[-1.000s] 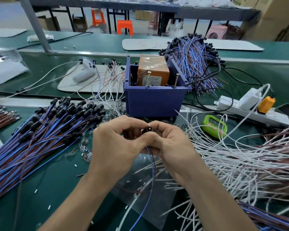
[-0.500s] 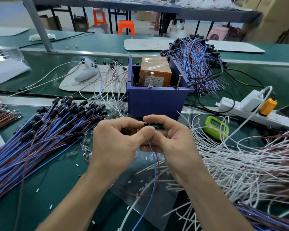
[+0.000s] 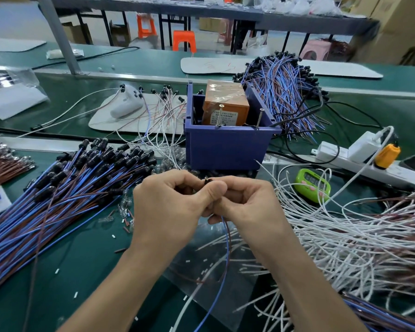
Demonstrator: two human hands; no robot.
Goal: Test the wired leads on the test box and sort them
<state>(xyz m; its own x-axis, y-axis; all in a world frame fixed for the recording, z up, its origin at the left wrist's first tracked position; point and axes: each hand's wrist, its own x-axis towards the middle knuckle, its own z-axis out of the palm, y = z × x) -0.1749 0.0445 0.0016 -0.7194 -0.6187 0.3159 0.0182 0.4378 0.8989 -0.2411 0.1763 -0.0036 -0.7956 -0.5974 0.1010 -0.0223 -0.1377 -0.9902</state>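
Note:
My left hand (image 3: 170,207) and my right hand (image 3: 249,204) meet at the table's middle and pinch one wired lead (image 3: 227,238) by its small black head between thumbs and fingers. Its blue and brown wires hang down between my wrists. Just beyond stands the blue test box (image 3: 228,144) with an orange block (image 3: 225,101) inside and two upright screws on its front rim. A big pile of blue-and-brown leads with black caps (image 3: 65,188) lies to the left. Another such pile (image 3: 283,92) lies behind the box at the right.
Loose white wires (image 3: 345,231) cover the right side. A green timer (image 3: 312,185) and a white power strip (image 3: 359,159) with an orange plug lie right of the box. A white tray (image 3: 120,116) with thin white leads sits behind left. Brown wires (image 3: 3,164) lie at far left.
Both hands have stayed together on the lead's head, shifting slightly toward the box; the fingers have worked the black head between them.

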